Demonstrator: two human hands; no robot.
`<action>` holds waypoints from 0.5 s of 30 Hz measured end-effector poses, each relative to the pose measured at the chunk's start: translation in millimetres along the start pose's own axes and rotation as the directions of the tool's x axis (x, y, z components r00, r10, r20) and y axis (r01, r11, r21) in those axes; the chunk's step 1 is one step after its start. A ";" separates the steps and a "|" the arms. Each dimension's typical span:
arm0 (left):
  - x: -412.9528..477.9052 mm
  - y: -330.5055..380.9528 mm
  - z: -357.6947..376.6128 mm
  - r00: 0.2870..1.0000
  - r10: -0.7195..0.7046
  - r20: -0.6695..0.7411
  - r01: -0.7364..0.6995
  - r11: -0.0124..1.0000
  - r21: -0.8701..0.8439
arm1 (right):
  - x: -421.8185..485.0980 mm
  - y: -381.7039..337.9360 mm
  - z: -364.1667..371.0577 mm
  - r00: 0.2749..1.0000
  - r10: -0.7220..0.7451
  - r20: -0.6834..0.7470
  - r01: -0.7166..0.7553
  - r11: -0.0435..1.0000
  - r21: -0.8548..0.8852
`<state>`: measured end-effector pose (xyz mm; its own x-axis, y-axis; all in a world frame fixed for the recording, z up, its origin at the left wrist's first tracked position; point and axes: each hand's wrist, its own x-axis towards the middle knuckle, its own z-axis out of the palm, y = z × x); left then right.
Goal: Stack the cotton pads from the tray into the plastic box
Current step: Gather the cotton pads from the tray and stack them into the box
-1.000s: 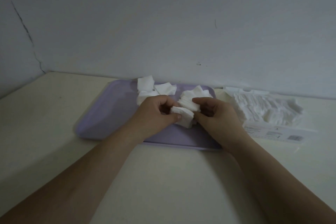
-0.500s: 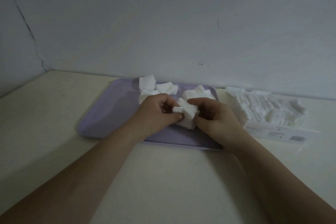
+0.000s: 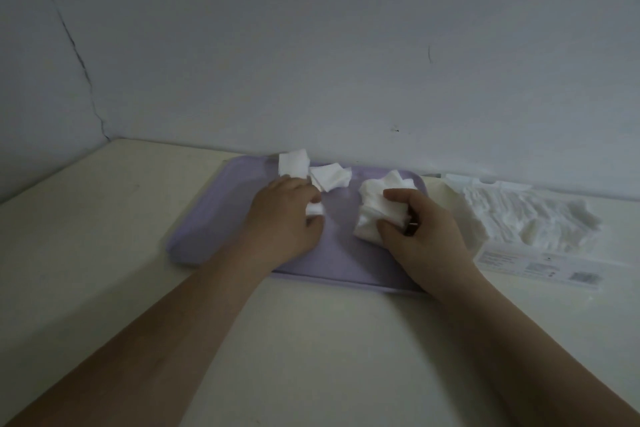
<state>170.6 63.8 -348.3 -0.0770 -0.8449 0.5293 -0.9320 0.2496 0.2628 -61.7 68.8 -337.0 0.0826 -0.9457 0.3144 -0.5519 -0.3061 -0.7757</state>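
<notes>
- Right hand (image 3: 424, 236) — grip clenched around a bunched stack of white square cotton pads (image 3: 375, 215) over the lilac plastic tray (image 3: 214, 218); no clear long axis.
- Left hand (image 3: 282, 218) pinches one small pad (image 3: 314, 209).
- Clear plastic box (image 3: 526, 229), part-filled, sits right of the tray on the cream table (image 3: 311, 340).

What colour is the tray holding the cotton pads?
Pale lilac tray, plain with no pattern, seen in the head view.

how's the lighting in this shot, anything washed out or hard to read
Head view: dim, flat light with a bluish cast; no glare. The cotton pads in the plastic box blur into one white mass, and its label print is unreadable. The bunch in the right hand shows little layer detail. Wide-angle lens bends the table edge.
</notes>
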 end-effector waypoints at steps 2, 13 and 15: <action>0.4 2.1 -1.0 1.000 -0.001 0.016 0.000 0.999 0.043 | 0.1 0.0 0.6 0.999 0.018 -0.052 -0.017 1.000 0.015; 26.3 38.2 0.6 0.901 -0.094 0.423 -0.002 0.975 0.220 | 4.2 2.4 -2.1 0.995 0.068 -0.070 -0.064 0.996 0.060; 38.0 38.2 -1.4 0.871 -0.116 0.478 0.000 0.972 0.236 | 3.9 2.2 -2.6 0.995 0.076 -0.063 -0.071 0.995 0.071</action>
<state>132.6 41.9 -317.0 -0.1283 -0.9907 0.0448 -0.9892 0.1310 0.0654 -64.7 64.8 -336.1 -0.0117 -0.9575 0.2883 -0.4960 -0.2448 -0.8331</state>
